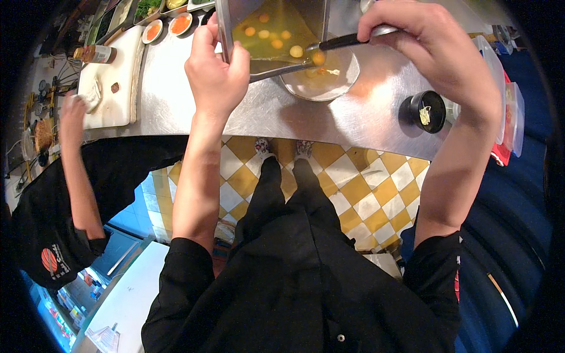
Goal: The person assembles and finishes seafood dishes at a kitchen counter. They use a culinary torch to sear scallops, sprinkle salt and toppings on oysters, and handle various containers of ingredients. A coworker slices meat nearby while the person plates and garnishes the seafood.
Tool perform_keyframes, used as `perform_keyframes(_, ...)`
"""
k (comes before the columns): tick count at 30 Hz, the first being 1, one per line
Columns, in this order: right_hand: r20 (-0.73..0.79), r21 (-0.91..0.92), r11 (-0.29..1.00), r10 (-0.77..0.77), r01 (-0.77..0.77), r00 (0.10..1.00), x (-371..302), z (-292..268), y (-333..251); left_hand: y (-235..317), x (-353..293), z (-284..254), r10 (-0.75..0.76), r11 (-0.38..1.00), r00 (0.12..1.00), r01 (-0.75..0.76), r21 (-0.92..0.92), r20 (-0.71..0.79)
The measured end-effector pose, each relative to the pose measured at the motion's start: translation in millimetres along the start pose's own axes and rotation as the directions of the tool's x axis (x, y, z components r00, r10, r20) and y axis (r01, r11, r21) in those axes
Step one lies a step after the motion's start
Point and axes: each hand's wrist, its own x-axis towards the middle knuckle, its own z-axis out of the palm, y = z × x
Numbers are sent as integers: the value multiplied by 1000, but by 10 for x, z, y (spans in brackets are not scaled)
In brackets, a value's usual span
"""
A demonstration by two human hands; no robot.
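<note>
My left hand (216, 79) is closed on the side of a tilted rectangular metal pan (225, 29). In the pan is a yellowish liquid (253, 35) with several round orange and yellow pieces. My right hand (412, 38) grips a utensil with a black handle (341, 42); its working end is at the pan's lip and I cannot make out its shape. One orange piece (318, 57) is at the lip. Below the lip stands a round bowl (329, 91) with some orange and pale food in it, partly hidden by the pan.
A small black bowl (436, 122) with pale shreds stands right on the steel counter (376, 117). At left, a co-worker's hand (72, 115) is by a white cloth (93, 94) on a cutting board (120, 70) with a bottle (97, 55). Two sauce dishes (180, 24) stand at the back.
</note>
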Motion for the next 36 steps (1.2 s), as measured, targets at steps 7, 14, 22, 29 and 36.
perform_keyframes(7, -91, 11, 1000, -9, 10, 996, 265, 156, 124, 34, 14, 32, 13, 1000, 1000, -13, 15, -2)
perform_keyframes(14, 19, -26, 1000, -1, 1, 1000, 290, 190, 150, 65, 32, 68, 34, 999, 999, -34, 0, -11)
perform_keyframes(22, -65, 5, 996, 84, -84, 994, -11, -101, -253, 15, 23, 10, 44, 999, 999, -43, 31, -28)
perform_keyframes(29, -232, 12, 992, -116, 122, 966, 392, 327, 247, 25, 44, 32, -26, 998, 999, 24, -50, -28)
perform_keyframes(36, -91, -33, 964, -267, 265, 959, 678, 441, 289, 55, 54, 44, -25, 998, 1000, 26, -56, 15)
